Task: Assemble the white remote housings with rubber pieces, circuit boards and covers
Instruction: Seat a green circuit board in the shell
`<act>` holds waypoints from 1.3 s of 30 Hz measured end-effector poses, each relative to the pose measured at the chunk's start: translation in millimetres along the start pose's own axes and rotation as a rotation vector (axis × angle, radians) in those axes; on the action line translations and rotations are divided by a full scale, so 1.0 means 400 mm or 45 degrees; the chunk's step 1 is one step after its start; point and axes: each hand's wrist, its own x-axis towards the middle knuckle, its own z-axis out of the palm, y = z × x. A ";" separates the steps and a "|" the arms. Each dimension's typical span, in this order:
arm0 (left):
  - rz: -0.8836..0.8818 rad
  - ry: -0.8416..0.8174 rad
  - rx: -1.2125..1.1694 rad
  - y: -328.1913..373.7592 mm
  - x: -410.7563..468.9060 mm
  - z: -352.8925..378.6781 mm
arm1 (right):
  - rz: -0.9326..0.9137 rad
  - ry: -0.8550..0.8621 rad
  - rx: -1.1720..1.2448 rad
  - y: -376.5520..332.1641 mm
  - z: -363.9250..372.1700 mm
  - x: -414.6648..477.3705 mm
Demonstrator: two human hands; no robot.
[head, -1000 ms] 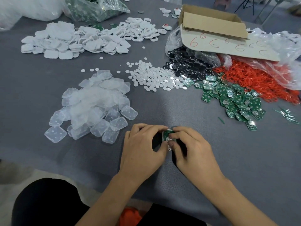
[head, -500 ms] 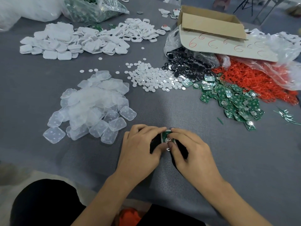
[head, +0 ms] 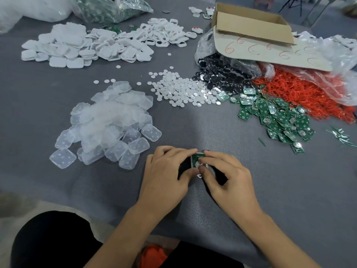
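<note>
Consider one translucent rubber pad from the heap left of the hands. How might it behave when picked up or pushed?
The translucent rubber pads look thin, so probably light and floppy. Flat and square, they shouldn't roll. Heaped loosely, pushing one would likely shift neighbours.

Matt grey cloth table (head: pixel 289 190), transl. rubber pads (head: pixel 108 120), glossy green PCBs (head: pixel 280 117), cardboard box (head: pixel 251 24).

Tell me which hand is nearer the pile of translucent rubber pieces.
Left. The left hand lies just right of the rubber pieces; the right hand is farther right, beyond it. Both grip one circuit board.
</note>
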 end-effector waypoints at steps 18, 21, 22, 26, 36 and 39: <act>-0.063 -0.032 -0.329 0.017 0.006 -0.036 | 0.081 0.043 0.164 -0.041 -0.023 0.021; -0.084 0.204 -0.511 0.027 0.053 -0.088 | 0.067 0.056 0.187 -0.082 0.011 0.098; -0.090 0.287 -0.465 0.025 0.082 -0.110 | 0.071 0.033 0.205 -0.103 0.031 0.140; -0.285 0.425 -0.295 -0.042 0.253 -0.208 | 0.128 -0.197 0.336 -0.194 0.154 0.352; -0.514 0.253 0.244 -0.281 0.649 -0.236 | -0.047 -0.398 -0.405 -0.177 0.485 0.774; -0.541 0.216 0.203 -0.314 0.703 -0.201 | -0.186 -0.473 -0.687 -0.129 0.527 0.842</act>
